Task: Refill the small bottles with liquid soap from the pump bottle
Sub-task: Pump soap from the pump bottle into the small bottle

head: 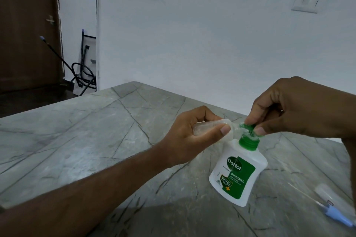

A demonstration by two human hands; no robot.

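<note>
The left hand (189, 133) has its grip clamped around 1 small clear bottle (77, 128) held sideways, mouth at the green pump head (248, 129). The right hand (289, 109) pinches that pump head. The white pump bottle (237, 175) stands on the grey worktop (96, 140), right of centre.

Left hand (189, 132): forearm extended from lower left, fingers and thumb curled in a grip. Right hand (289, 107): entering from right, fingertips pinching downward.

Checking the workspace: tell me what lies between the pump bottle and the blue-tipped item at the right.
In the head view, only bare stone counter lies between pump bottle and blue-tipped item.
</note>
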